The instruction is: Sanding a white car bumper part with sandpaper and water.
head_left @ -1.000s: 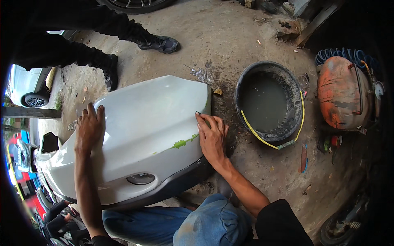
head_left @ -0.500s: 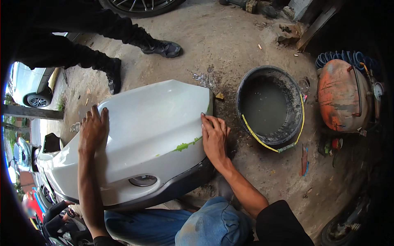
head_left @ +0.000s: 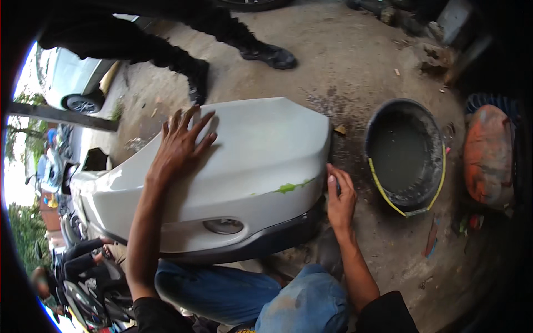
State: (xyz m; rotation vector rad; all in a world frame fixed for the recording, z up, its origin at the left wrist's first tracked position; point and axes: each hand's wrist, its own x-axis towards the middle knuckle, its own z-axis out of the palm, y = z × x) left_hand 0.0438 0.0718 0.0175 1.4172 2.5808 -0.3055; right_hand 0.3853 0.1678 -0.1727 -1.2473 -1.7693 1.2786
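Two bare hands are attending to the white bumper (head_left: 261, 141), which is lying before the person's knees (head_left: 302, 299), left of the black bucket (head_left: 425, 186); the left hand (head_left: 175, 152) is lying open and splayed over its upper surface, grasping nothing; the right hand (head_left: 343, 201) is curling beside its end, whether pinching anything I cannot tell. Careful handling is probably requiring a steady left palm and light, even fingertip pressure near the green patch (head_left: 288, 188).

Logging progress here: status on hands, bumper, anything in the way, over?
Left hand spread over bumper. Right hand by its right edge, contact unclear. Green patch on white face. Bucket right of right hand, apart from it.
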